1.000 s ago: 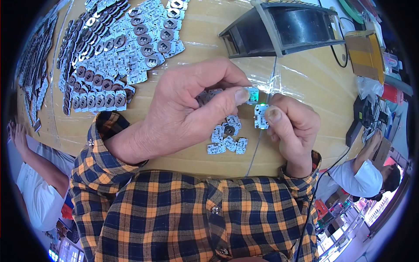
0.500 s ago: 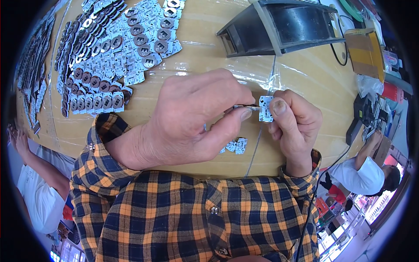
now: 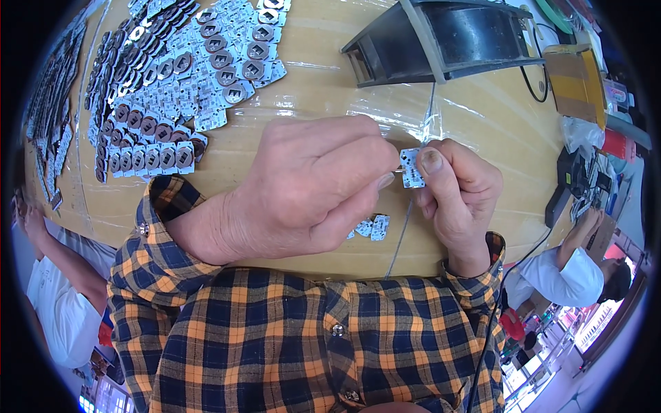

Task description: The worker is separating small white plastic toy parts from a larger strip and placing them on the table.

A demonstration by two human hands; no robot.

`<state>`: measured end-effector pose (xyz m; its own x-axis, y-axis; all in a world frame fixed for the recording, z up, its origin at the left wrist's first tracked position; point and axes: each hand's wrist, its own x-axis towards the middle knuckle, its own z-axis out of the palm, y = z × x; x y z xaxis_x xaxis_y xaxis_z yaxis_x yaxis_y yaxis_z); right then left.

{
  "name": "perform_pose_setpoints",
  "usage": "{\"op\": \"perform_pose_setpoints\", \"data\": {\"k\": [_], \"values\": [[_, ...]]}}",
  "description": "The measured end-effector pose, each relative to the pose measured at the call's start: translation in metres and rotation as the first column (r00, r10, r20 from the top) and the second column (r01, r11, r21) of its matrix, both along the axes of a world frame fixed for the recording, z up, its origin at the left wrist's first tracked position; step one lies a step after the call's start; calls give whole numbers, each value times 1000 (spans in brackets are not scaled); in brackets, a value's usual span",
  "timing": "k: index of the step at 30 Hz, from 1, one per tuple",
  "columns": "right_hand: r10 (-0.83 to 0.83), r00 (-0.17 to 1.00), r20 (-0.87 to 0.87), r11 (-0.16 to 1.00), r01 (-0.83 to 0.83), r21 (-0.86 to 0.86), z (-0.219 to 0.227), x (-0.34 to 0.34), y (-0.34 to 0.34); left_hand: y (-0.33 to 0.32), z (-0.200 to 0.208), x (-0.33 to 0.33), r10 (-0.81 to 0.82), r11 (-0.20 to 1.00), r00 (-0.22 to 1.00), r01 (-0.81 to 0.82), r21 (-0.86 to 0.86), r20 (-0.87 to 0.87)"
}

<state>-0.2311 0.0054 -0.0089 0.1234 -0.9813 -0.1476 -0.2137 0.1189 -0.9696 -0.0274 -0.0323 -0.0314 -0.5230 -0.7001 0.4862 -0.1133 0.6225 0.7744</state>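
My right hand [image 3: 459, 193] pinches a small light-blue circuit board [image 3: 412, 169] between thumb and fingers. Close against the board's left edge, my left hand [image 3: 313, 182] is closed with thumb and forefinger together. Only a thin tip of what it grips shows, so its kind is hidden. Below the fingers a few loose circuit boards [image 3: 379, 228] lie on the table, partly covered by my left hand. At the far left, many circuit boards with round coin-cell holders [image 3: 153, 159] lie in overlapping rows.
A black, open-framed metal box [image 3: 441, 41] stands on the tan table [image 3: 310, 89] at the back. Dark stacked strips [image 3: 51, 124] lie along the far left. At right are a cardboard box [image 3: 575, 82] and a black cable [image 3: 527, 261]. People sit at both sides.
The board in my right hand has shifted slightly left and tilted. My left fingers have turned, so the thin piece between them is now mostly hidden.
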Motion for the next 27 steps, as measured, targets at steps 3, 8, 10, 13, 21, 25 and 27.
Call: {"op": "perform_pose_setpoints", "data": {"k": [3,8,10,13,21,25,27], "values": [[3,999,-36,1000,-3,-3,0,1,0,0,2,1,-17,997,1000,18,75,-10],[41,999,-1,999,-41,22,0,0,-3,0,10,4,39,953,998,-20,302,-59],[53,998,16,998,-54,31,0,2,-2,1,9,2,-26,959,991,61,278,-129],[49,998,37,998,-51,40,1,5,-1,1,12,3,-47,948,998,59,313,-46],[16,968,-250,985,-59,-164,-7,4,1,-8,19,12,-140,910,983,80,407,120],[89,985,-148,993,-99,-68,0,-2,-3,-11,20,15,-187,870,965,78,486,181],[127,987,-102,992,-125,22,1,-4,-3,-8,17,14,-158,802,981,61,594,113]]}}
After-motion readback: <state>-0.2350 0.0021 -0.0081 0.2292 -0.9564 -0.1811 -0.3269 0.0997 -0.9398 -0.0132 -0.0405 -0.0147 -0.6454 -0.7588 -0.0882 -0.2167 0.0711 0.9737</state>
